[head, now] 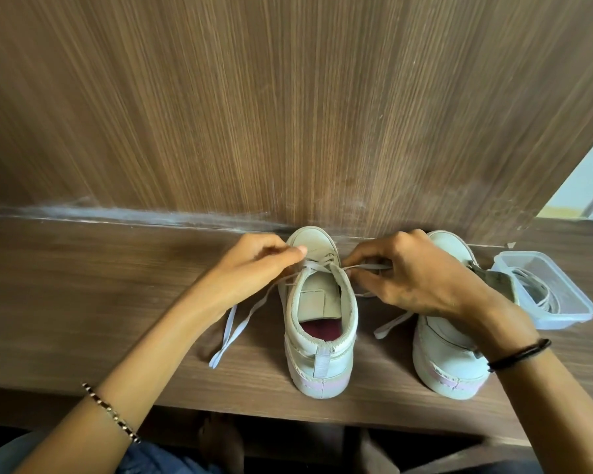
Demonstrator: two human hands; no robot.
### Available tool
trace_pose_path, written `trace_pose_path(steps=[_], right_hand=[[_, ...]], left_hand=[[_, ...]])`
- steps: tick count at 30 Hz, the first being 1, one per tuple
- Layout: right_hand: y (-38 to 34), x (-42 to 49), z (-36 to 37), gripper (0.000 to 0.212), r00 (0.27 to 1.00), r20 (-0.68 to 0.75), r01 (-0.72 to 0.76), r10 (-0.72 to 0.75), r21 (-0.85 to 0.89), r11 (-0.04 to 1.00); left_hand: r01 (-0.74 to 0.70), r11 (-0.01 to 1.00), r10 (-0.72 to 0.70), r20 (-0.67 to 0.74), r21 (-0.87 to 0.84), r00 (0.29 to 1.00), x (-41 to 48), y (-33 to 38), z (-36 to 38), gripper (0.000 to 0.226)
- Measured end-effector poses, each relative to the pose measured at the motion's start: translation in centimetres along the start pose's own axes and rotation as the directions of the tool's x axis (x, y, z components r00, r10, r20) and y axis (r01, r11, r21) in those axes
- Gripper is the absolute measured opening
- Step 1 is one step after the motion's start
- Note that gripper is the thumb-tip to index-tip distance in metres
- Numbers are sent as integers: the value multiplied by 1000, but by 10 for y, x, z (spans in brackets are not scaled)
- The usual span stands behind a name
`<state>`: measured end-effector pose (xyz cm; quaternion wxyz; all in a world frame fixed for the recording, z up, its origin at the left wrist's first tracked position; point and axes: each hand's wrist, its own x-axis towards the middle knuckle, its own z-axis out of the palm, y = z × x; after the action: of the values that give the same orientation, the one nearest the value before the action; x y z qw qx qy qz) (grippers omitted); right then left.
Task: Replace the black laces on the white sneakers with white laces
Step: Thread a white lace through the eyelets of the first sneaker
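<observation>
Fingers (281, 253) of the left hand (261, 265) pinch one strand of the white lace (246, 321) at the top eyelets of the centre sneaker (319, 340); the right hand (415, 282) pinches the other strand. Uneven pulling could drag the shorter end back through an eyelet. Further right stand the second sneaker (449, 364) and a lace box (562, 321).

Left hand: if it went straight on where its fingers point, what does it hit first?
Probably the toe of the laced sneaker: the left hand, pinching the white lace, points right across it. The right hand lies beyond. Height over the toe is unclear.
</observation>
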<state>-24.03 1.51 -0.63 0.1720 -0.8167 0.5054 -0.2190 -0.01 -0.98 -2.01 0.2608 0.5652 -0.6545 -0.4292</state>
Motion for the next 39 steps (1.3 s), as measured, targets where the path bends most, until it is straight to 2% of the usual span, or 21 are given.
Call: trace_pose_path(steps=[2, 6, 15, 19, 23, 26, 28, 30, 32, 35, 39], right_hand=[[0, 0, -1, 18, 1000, 0, -11, 11, 37, 999], [0, 0, -1, 14, 999, 36, -25, 23, 58, 998], [-1, 2, 4, 12, 995, -29, 99, -100, -18, 995], [-8, 4, 7, 9, 999, -35, -6, 6, 4, 1000], [-10, 7, 8, 14, 977, 71, -206, 201, 76, 976], [-13, 13, 15, 34, 915, 178, -398, 362, 254, 881], [-19, 16, 20, 32, 868, 252, -496, 429, 388, 777], [-25, 19, 22, 29, 841, 294, -542, 455, 442, 715], [-27, 19, 21, 31, 842, 316, -539, 438, 448, 713], [-26, 15, 16, 33, 860, 300, -509, 413, 429, 746], [-15, 4, 3, 9, 933, 191, -359, 306, 416, 835]], left_hand=[[-112, 994, 113, -51, 8, 992, 3, 4, 3, 14], [-234, 971, 231, 44, 58, 972, 4, 15, 8, 9], [-292, 913, 289, 51, 286, 956, 3, 21, 7, 10], [-331, 862, 335, 60, 383, 940, 4, 20, 9, 3], [-358, 854, 342, 109, 377, 933, 7, 18, 14, 11], [-244, 930, 222, 111, 276, 969, 5, 21, 17, 25], [-136, 972, 123, 78, 189, 989, 3, 24, 21, 29], [-41, 997, 38, 48, 69, 998, 3, 26, 27, 34], [28, 999, -27, 8, -30, 1000, 3, 27, 33, 36], [41, 997, -43, -21, -65, 999, 4, 26, 36, 40], [86, 996, -85, 19, -36, 996, 4, 25, 27, 28]])
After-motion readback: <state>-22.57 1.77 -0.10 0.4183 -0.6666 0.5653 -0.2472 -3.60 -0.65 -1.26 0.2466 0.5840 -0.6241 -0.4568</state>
